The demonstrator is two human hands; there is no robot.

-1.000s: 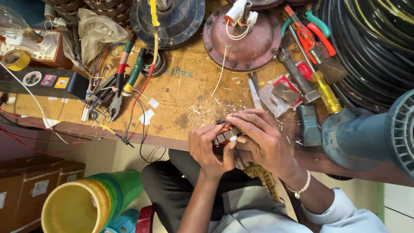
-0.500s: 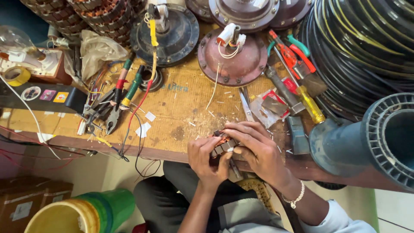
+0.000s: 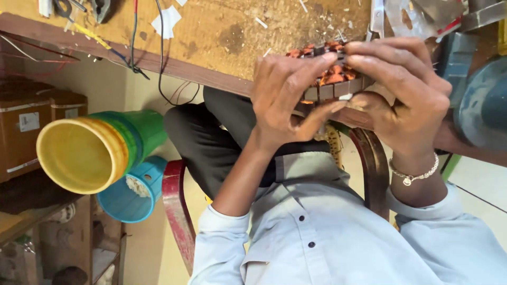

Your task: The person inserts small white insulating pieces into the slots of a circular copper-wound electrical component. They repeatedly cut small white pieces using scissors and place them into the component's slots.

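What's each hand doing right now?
Left hand: closed on the copper-wound core.
Right hand: closed on the same core.

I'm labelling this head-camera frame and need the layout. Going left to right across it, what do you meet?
Brown box → yellow bucket → blue tub → left hand → copper-wound motor core → right hand → grey-blue motor housing.
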